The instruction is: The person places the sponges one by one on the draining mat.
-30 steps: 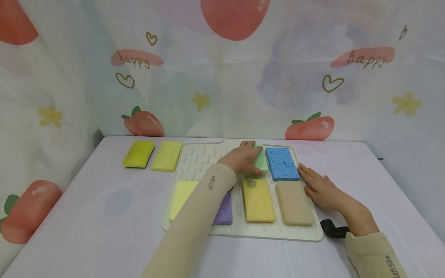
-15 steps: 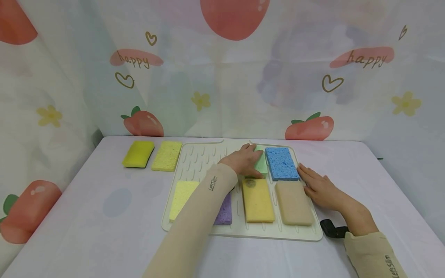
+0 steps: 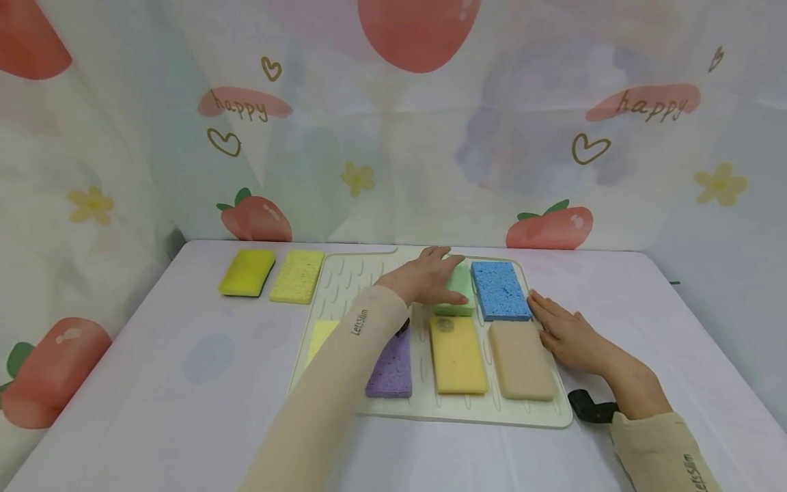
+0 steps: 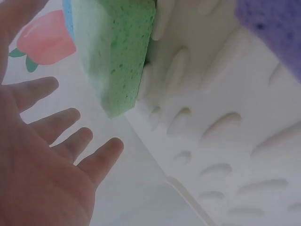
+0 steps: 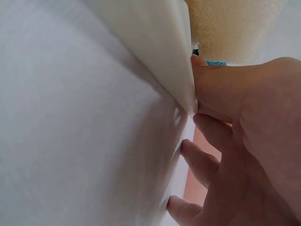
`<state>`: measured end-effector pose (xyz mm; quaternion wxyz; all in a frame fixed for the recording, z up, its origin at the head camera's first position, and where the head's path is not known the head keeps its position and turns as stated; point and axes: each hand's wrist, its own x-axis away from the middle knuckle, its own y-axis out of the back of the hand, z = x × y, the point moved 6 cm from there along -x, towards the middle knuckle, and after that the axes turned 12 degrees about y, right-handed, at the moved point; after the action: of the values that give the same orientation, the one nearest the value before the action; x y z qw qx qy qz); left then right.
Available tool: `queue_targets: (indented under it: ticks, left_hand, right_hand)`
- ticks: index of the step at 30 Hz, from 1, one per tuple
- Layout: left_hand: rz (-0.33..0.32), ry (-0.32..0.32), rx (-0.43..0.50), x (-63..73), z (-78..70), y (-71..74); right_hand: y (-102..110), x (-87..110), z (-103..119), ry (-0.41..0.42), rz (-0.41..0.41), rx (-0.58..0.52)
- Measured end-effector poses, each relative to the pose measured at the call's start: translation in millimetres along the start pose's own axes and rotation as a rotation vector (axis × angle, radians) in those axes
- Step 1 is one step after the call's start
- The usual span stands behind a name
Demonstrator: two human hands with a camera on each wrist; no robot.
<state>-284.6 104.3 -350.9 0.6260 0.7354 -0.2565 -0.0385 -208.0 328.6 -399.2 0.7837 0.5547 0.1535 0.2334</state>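
Over the back part of a cream drying mat [image 3: 363, 273], my left hand [image 3: 424, 279] is spread, its fingers parted beside a green sponge [image 3: 458, 290]. In the left wrist view the fingertips are apart from that green sponge [image 4: 117, 52], which lies on the mat. My right hand [image 3: 568, 335] rests at the mat's right edge with its fingers stretched forward. In the right wrist view, the thumb of the right hand [image 5: 244, 141] lies along the mat's edge [image 5: 160, 42] and the other fingertips touch the table. A blue sponge [image 3: 501, 290] is just left of its fingertips.
A front row on the mat holds a pale yellow sponge [image 3: 320, 336] partly behind the left sleeve, a purple sponge [image 3: 392, 369], a yellow sponge [image 3: 458, 355] and a beige sponge [image 3: 521, 362]. Off the mat at left lie a bright yellow sponge [image 3: 247, 272] and a light yellow sponge [image 3: 297, 276].
My left hand has let go of the green sponge and drawn slightly left, fingers spreading, so more of the sponge shows. The right hand has stayed at the mat's edge.
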Motion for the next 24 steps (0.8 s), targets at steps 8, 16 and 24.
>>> queue_targets:
  ticks: [8, 16, 24]
  left_hand:
    - [-0.009, -0.006, 0.039, 8.4, 9.4, 7.7]
    - [-0.056, -0.046, 0.005, 16.6, 14.6, 16.3]
    - [-0.104, -0.068, -0.002, 28.2, 28.9, 24.5]
  right_hand:
    - [-0.2, 1.2, -1.2, 0.006, -0.004, -0.008]
    - [0.4, -0.3, 0.1, -0.004, 0.003, -0.033]
    - [0.0, -1.0, -0.2, 0.001, 0.002, -0.028]
